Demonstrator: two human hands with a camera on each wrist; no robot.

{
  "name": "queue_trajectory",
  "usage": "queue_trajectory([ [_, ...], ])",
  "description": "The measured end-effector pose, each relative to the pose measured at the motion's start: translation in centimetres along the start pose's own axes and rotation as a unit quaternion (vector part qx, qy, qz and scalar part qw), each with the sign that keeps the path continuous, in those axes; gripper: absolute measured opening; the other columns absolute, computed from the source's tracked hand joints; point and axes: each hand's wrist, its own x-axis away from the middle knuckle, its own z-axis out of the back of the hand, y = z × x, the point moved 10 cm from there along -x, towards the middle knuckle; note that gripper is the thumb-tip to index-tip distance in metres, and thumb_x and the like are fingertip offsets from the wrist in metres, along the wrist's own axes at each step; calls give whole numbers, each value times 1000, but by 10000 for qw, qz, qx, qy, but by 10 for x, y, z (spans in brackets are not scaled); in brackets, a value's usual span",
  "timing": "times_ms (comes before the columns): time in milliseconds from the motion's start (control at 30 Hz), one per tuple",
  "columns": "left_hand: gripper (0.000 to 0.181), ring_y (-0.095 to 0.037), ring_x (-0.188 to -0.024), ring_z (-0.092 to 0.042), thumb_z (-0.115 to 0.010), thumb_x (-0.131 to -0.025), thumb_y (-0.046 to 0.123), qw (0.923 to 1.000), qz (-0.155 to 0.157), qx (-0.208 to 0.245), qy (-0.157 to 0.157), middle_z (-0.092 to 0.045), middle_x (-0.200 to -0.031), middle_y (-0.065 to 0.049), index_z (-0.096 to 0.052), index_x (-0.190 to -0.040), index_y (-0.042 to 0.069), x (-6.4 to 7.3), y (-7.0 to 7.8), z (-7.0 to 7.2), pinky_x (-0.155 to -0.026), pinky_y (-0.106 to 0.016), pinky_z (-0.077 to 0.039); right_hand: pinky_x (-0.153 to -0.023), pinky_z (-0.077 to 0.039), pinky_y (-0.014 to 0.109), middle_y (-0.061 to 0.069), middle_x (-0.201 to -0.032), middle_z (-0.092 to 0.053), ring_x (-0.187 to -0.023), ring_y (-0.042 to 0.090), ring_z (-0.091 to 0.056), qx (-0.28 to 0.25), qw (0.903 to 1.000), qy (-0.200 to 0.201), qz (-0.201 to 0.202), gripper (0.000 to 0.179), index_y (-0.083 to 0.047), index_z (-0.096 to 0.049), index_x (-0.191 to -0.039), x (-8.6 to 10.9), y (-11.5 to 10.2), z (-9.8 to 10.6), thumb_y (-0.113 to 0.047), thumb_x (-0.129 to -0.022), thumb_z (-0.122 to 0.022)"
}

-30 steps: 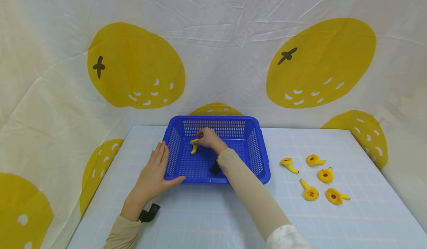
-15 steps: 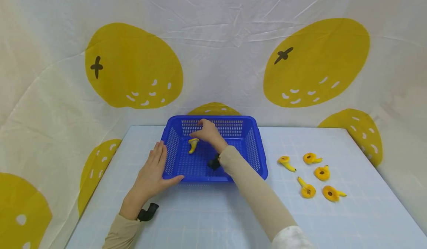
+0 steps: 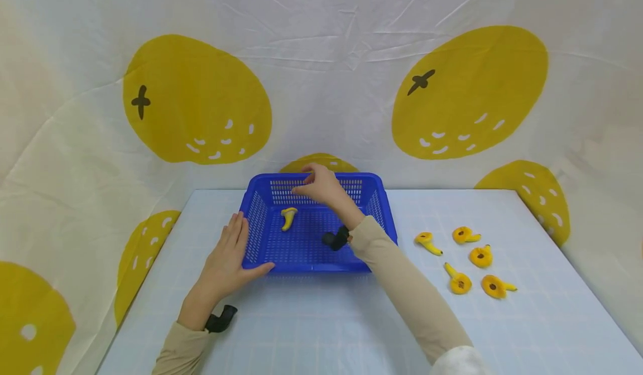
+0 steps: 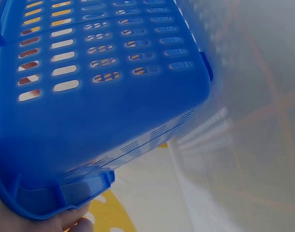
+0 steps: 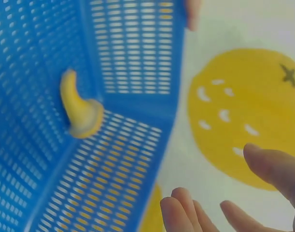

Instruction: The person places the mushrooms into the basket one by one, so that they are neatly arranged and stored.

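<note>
My left hand (image 3: 223, 263) rests against the front left corner of a blue plastic basket (image 3: 311, 268), its fingers straight along the left side and the thumb at the front rim. Inside the basket, towards its left, lies one small yellow mushroom (image 3: 288, 219) with a flared cap; the right wrist view also has this mushroom (image 5: 79, 108), slightly blurred. Over the back part of the basket hovers my right hand (image 3: 324, 186), apart from the mushroom. Its fingers (image 5: 176, 212) and thumb are spread apart with nothing between them.
Several more yellow-orange mushrooms (image 3: 459, 283) with dark centres lie loose on the table to the right of the basket. A white cloth (image 3: 331, 85) printed with large yellow fruit hangs behind the table. Black straps with small devices (image 3: 335, 238) are on both wrists.
My right hand has let go of the mushroom in the basket and risen up and back to the right. The left hand keeps its place on the basket. The view has shifted slightly.
</note>
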Motion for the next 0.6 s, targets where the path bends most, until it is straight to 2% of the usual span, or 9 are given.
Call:
queue_trajectory([
  [167, 120, -37, -151, 0, -66, -81, 68, 10000, 4, 24, 20, -2, -164, -24, -12, -154, -10, 0, 0, -1, -122, -48, -7, -90, -53, 45, 17, -124, -63, -111, 31, -59, -152, 9996, 78, 212, 59, -7, -54, -137, 16, -8, 20, -27, -87, -77],
  [433, 120, -38, -151, 0, -66, -81, 68, 10000, 29, -11, 47, -1, -164, -24, -12, -154, -10, 1, -1, -1, -122, -48, -7, -89, -54, 40, 10, -115, -66, -106, 25, -62, -312, 9958, 461, 724, 38, -9, -63, -124, 44, -23, 57, -25, -91, -72],
  [600, 119, -38, -151, -1, -68, -81, 66, 10000, -22, 14, 66, -3, -163, -25, -13, -154, -10, 1, 1, 0, -122, -48, -7, -84, -56, 37, 8, -110, -68, -96, 26, -66, -339, 9916, 706, 1033, 28, -9, -67, -115, 59, -22, 83, -22, -91, -72],
])
